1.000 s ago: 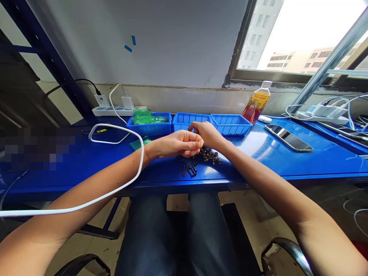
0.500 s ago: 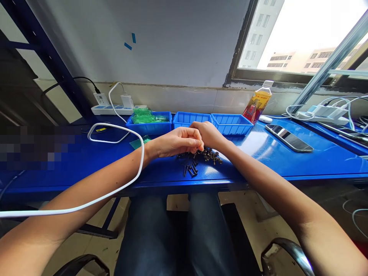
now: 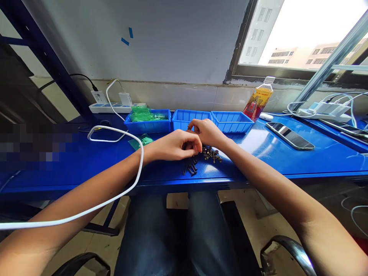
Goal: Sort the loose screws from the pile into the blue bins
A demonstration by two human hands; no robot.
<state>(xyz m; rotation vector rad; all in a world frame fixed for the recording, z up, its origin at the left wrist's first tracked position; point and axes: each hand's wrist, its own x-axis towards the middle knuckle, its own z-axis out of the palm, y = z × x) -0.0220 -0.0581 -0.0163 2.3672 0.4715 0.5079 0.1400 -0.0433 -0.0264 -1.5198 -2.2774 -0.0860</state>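
Observation:
Over a small pile of dark and brassy screws [image 3: 212,154] on the blue table, my left hand [image 3: 176,145] is held with its fingers curled in toward the thumb. Whatever lies in that curl is too hidden to make out. My right hand [image 3: 206,132] is just behind and to the right, wrist bent, fingers drawn together downward. Its fingertips are partly hidden behind my left hand, and what they hold cannot be made out. Several longer black screws [image 3: 190,168] lie loose in front of my left hand.
Behind my hands stand a blue bin with green bags [image 3: 148,124], a middle blue bin [image 3: 181,124] and a right blue bin [image 3: 232,124]. A green packet [image 3: 138,142] lies left. A white cable [image 3: 140,161] loops over my left forearm. A bottle [image 3: 258,100] and phone [image 3: 290,136] are right.
My left hand has rolled over, its back now more upward and its fingers curled lower. My right fingers have drawn slightly up and back from the left fingertips. The view has shifted a little.

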